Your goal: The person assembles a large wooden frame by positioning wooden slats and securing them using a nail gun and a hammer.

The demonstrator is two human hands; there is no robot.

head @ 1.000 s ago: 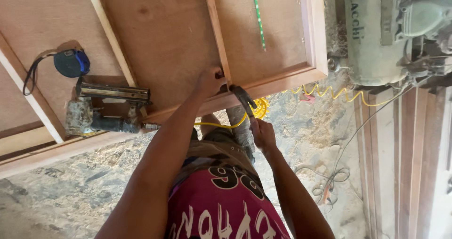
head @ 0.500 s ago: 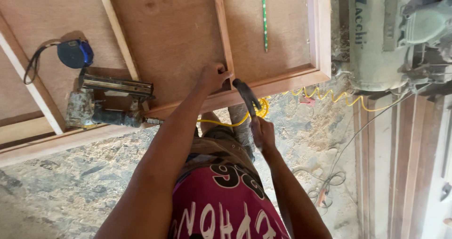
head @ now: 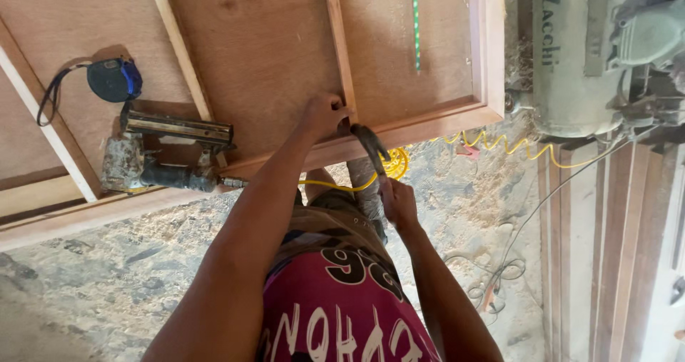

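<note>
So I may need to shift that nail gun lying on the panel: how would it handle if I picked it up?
The nail gun looks metal and bulky, so probably heavy and stiff. Its long magazine may make it tip forward. The coiled yellow hose at its handle end would likely tug back.

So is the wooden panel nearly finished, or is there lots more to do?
The outer frame and several slats already sit on the plywood panel. Now the left hand steadies the middle slat while the right hand holds a hammer at its end. The nail gun lies idle. How much remains isn't visible.
</note>
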